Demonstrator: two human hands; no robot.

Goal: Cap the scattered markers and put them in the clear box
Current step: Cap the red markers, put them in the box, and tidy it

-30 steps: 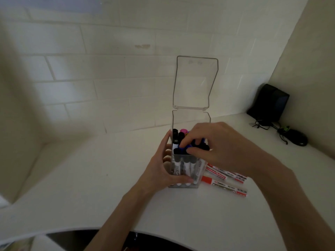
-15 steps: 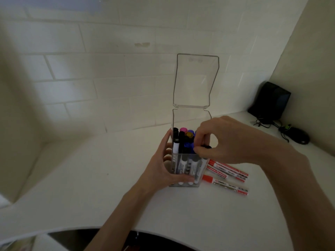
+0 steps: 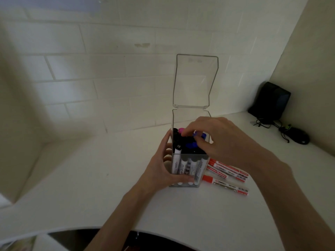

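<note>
Left hand (image 3: pixel 160 172) grips the clear box (image 3: pixel 183 186) — the right hand (image 3: pixel 223 138) curls fingers (image 3: pixel 188 130) over its upright markers (image 3: pixel 190 145).

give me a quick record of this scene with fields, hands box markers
clear box: upright on the white table, lid open, standing markers inside
left hand: grips the box's left side
right hand: above the box, pinches a blue-capped marker
red markers: three, capped, lying on the table right of the box
corner: black speaker, mouse

Lowering the right hand (image 3: pixel 217 140) back over the clear box (image 3: pixel 184 117), leaving the front-corner pinch of half a second ago, stretching the fingers (image 3: pixel 190 130) leftward across the markers (image 3: pixel 183 165) toward the pink cap (image 3: pixel 180 130), hiding the orange and purple tops.
</note>
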